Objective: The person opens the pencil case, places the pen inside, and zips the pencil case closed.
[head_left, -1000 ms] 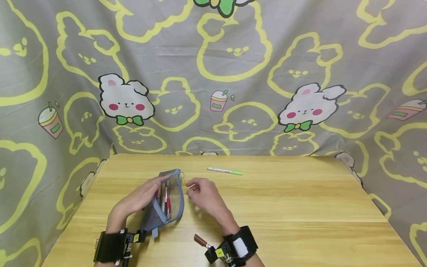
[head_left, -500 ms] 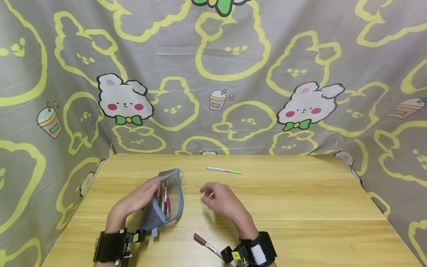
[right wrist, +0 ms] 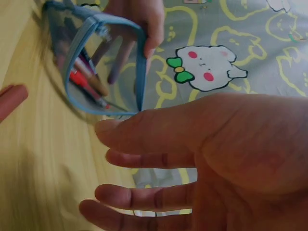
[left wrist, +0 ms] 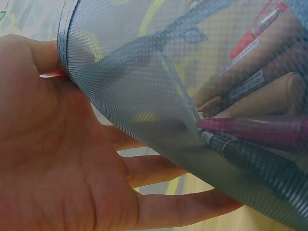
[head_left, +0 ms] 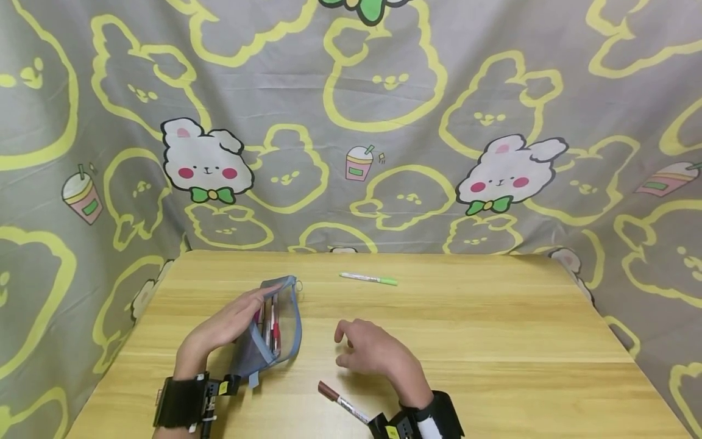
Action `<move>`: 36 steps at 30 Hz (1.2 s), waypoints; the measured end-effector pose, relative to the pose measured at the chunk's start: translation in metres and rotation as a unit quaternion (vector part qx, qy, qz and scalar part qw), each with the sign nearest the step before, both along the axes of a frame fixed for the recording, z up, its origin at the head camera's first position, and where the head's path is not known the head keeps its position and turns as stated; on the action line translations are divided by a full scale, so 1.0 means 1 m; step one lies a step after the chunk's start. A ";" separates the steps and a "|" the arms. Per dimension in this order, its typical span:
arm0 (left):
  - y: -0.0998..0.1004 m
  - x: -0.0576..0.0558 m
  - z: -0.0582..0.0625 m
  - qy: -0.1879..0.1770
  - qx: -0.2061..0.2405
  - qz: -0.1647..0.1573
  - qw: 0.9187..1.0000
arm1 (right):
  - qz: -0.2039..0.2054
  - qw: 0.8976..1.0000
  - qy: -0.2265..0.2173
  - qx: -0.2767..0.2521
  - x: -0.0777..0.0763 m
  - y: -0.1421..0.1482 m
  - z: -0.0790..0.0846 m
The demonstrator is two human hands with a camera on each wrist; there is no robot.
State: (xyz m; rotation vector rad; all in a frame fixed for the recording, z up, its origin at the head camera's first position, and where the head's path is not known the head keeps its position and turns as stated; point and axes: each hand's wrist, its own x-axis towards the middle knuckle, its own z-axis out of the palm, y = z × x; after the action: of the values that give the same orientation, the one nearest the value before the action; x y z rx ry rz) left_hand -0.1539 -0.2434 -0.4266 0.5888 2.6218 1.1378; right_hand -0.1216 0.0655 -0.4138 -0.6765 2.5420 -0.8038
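Note:
A blue mesh pencil case (head_left: 298, 332) lies on the left half of the table, its zip mouth spread wide. My left hand (head_left: 227, 320) holds it by the far side, thumb at the rim and straight fingers against the mesh in the left wrist view. Inside are several pens, among them a red one (right wrist: 86, 86) and a magenta one (left wrist: 260, 132). To the right of the case, my right hand (head_left: 378, 350) hovers with loosely bent fingers and nothing between them. Just below it lies a brown-capped marker (head_left: 342, 402), its rear end hidden by the wrist camera.
Farther back on the wooden table (head_left: 493, 317) lies a white marker with a light green cap (head_left: 368, 278). A grey curtain with yellow outlines and rabbit faces (head_left: 395, 91) hangs along the back and both sides.
My right hand has drawn away from the pencil case, to the right and nearer to me, and its fingers have spread a little. The left hand and the case stay put.

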 end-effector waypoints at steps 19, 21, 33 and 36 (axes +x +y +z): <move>0.000 0.001 0.000 0.001 -0.005 0.000 1.000 | 0.002 0.990 0.011 0.138 0.028 -0.022 -0.005; 0.000 0.001 0.001 -0.002 -0.005 0.000 1.000 | -0.001 0.988 0.008 0.153 0.030 -0.027 -0.007; 0.001 0.001 -0.001 -0.004 -0.005 0.008 1.000 | 0.004 0.985 0.033 0.169 0.034 -0.039 -0.018; 0.001 0.001 0.000 -0.006 -0.005 0.008 1.000 | 0.010 0.984 0.043 0.175 0.033 -0.040 -0.018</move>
State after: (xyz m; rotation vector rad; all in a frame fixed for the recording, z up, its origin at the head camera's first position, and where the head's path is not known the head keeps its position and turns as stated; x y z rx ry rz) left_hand -0.1533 -0.2424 -0.4270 0.5587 2.6256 1.1295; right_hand -0.0881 0.0253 -0.4321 -0.6305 2.6535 -0.3103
